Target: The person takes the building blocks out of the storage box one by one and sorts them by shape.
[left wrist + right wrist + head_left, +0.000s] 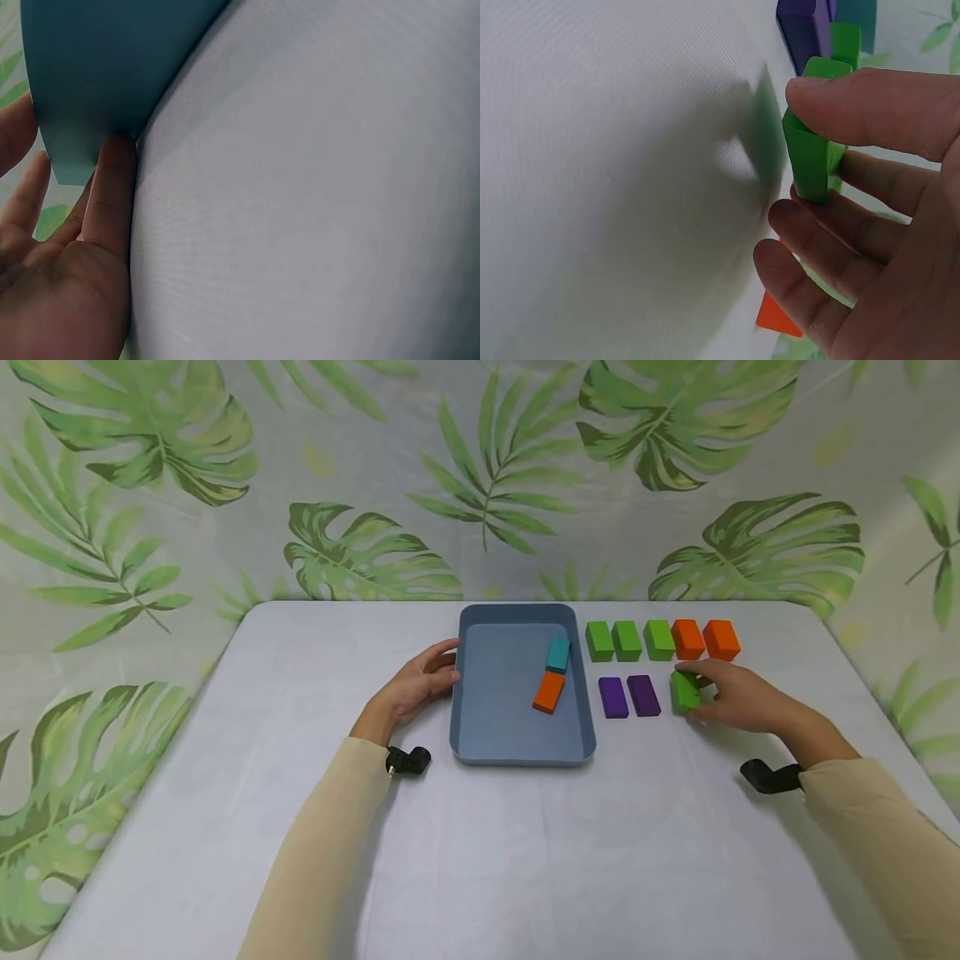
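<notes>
At the left wall of a grey-blue tray (495, 743), my left hand (416, 689) touches the side with its fingertips. In the left wrist view the fingers of my left hand (67, 255) lie fairly straight against the tray's outer wall (97, 67). My right hand (738, 693) pinches a green block (685, 693) between thumb and fingers, to the right of the purple blocks. The right wrist view has the thumb across the green block (808, 165), partly covering it. Inside the tray, a teal block (558, 655) lies end to end with an orange block (548, 692).
Behind the right hand runs a row of green blocks (627, 642) and orange blocks (722, 640). A purple block (613, 697) and a darker purple block (644, 695) lie between tray and hand. The white table (480, 860) ends at a leaf-patterned cloth (495, 485).
</notes>
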{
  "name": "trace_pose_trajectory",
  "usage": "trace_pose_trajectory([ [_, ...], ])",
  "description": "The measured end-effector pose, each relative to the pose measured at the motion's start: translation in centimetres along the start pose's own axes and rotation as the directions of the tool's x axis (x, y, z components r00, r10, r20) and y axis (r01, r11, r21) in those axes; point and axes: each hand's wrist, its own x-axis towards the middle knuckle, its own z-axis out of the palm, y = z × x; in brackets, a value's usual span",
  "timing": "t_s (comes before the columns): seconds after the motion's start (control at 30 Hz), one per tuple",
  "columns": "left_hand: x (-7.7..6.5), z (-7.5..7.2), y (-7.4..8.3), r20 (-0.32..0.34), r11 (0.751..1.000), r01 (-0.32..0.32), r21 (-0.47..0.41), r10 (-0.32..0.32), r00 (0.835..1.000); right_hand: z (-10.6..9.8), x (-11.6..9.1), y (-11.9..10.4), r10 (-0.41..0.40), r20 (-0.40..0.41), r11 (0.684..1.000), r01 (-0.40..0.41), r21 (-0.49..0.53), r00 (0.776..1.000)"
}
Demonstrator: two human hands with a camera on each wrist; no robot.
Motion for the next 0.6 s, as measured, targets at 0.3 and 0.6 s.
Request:
trace_pose_trajectory([
  [0.3, -0.04, -0.09, 0.03, -0.007, 1.0, 0.007, 0.002, -0.007, 1.0, 0.02, 0.56, -0.43, 0.003, 0.011, 1.0, -0.004, 0.027, 1.0],
  [0.6, 0.04, -0.06, -0.01, -0.002, 1.0, -0.004, 0.014, 0.005, 1.0, 0.32, 1.06, -0.11, -0.019, 0.005, 1.0, 0.019, 0.013, 1.0],
])
